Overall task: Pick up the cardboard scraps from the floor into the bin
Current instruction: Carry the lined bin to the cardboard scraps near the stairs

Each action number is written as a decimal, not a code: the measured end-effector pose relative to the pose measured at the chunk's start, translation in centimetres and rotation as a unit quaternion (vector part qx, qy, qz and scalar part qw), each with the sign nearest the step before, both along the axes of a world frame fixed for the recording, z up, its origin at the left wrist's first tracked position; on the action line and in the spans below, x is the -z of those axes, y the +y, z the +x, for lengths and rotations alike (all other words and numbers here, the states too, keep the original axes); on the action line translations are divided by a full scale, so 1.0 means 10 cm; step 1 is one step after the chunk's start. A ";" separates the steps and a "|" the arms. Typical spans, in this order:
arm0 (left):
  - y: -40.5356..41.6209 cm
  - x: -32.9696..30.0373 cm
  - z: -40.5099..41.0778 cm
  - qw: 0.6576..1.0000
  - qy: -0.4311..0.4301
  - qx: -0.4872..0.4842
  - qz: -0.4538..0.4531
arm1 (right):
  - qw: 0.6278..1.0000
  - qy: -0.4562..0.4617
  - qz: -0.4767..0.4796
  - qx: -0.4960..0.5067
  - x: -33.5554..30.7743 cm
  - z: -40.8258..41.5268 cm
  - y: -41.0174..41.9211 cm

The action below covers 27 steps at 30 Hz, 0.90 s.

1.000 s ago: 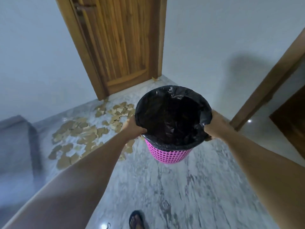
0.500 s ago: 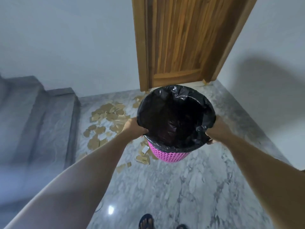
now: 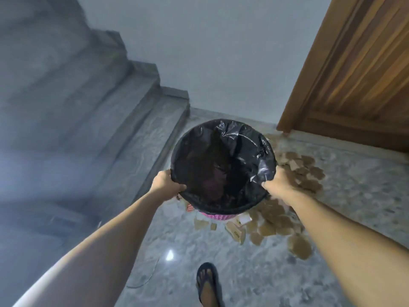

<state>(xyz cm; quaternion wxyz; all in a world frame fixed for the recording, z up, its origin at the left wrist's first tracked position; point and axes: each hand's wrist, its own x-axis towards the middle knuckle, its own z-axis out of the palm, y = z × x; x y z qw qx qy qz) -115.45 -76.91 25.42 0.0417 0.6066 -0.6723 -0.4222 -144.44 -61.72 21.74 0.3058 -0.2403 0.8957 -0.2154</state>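
Observation:
I hold a pink mesh bin [image 3: 218,216] lined with a black bag [image 3: 234,138] out in front of me, above the floor. My left hand [image 3: 164,183] grips the rim on its left side and my right hand [image 3: 277,185] grips the rim on its right. Brown cardboard scraps [image 3: 274,222] lie scattered on the grey marble floor under and to the right of the bin, with more scraps [image 3: 305,171] behind my right hand. The bag's inside looks dark; I cannot tell what it holds.
Grey stone steps [image 3: 124,120] rise at the left. A wooden door [image 3: 363,69] stands at the right, with a white wall between them. My foot in a dark sandal [image 3: 207,282] is on the floor below the bin. A thin cord [image 3: 143,278] lies near it.
The view has swung left: the door slid to the right edge and the steps fill the left. The bin, still in both hands, is now over the scraps.

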 end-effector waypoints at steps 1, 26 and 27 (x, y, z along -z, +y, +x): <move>-0.10 0.11 0.13 1.000 -0.010 -0.017 0.002 | 1.000 -0.010 -0.001 -0.016 0.13 0.06 -0.21; -0.31 3.93 1.93 0.947 -0.074 -0.313 0.007 | 0.943 -0.121 -0.035 -0.310 3.43 1.61 -1.84; -0.26 4.00 1.89 0.946 -0.076 -0.315 0.003 | 0.940 -0.129 -0.053 -0.312 3.49 1.57 -1.79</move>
